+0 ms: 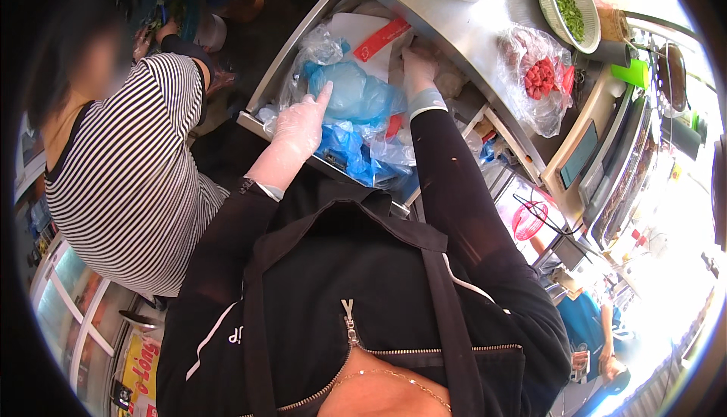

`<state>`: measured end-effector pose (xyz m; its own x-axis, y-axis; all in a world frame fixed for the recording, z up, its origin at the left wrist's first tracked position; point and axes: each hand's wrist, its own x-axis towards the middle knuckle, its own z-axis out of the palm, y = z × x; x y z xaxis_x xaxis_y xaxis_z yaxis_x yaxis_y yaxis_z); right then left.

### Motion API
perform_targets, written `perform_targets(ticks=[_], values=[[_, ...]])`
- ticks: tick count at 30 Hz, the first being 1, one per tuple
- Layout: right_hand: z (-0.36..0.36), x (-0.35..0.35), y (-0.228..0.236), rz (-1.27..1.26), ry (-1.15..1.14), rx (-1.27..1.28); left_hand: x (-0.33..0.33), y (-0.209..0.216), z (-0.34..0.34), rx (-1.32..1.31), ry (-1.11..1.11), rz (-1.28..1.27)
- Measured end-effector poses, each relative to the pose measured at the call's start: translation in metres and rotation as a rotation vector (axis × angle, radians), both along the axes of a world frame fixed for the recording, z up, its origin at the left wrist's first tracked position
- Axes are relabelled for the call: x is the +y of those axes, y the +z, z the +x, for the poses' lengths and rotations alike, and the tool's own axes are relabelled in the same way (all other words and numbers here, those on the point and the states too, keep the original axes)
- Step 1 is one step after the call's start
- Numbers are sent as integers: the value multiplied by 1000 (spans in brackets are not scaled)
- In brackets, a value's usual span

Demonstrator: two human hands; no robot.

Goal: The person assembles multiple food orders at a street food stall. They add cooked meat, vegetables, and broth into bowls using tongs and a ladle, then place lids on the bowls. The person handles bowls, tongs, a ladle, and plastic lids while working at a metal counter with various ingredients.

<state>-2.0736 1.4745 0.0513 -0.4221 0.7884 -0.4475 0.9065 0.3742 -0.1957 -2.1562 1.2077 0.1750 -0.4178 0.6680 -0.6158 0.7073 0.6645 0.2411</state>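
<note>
head cam | worn on head | faces steeply down | close over drawer [303, 76]

bags [356, 95]: showing blue, translucent
glove [301, 123]: looking clear, whitish
sleeves [454, 182]: showing black
shirt [136, 167]: running black-and-white stripes
meat [539, 78]: glowing red
herbs [568, 8]: showing green

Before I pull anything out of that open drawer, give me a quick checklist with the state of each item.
1. Drawer open far enough: ok, bags exposed.
2. Left hand gloved: ok, clear glove on, resting on the blue plastic bags.
3. Right hand grip: cannot tell, fingers are buried deep among the bags under the counter edge.
4. Red-and-white packet free: cannot tell, partly tucked behind bags.
5. Person in striped top clear of the drawer: ok, beside it on the left, hands elsewhere.
</note>
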Motion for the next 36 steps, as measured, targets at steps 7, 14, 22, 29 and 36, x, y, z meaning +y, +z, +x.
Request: perform_targets(ticks=[7,14,22,29,36], values=[[-12,-2,-3,114,-74,93,5,8,-3,-23,-12,-44],[42,-50,57,165,-295,406,11,17,-2,-36,19,-86],[88,-81,154,536,55,999,32,70,-31,58,-21,120],[79,-60,257,-371,-447,1401,96,110,-19,-1126,547,812],[19,31,253,238,-126,1270,186,113,-57,-394,483,1128]])
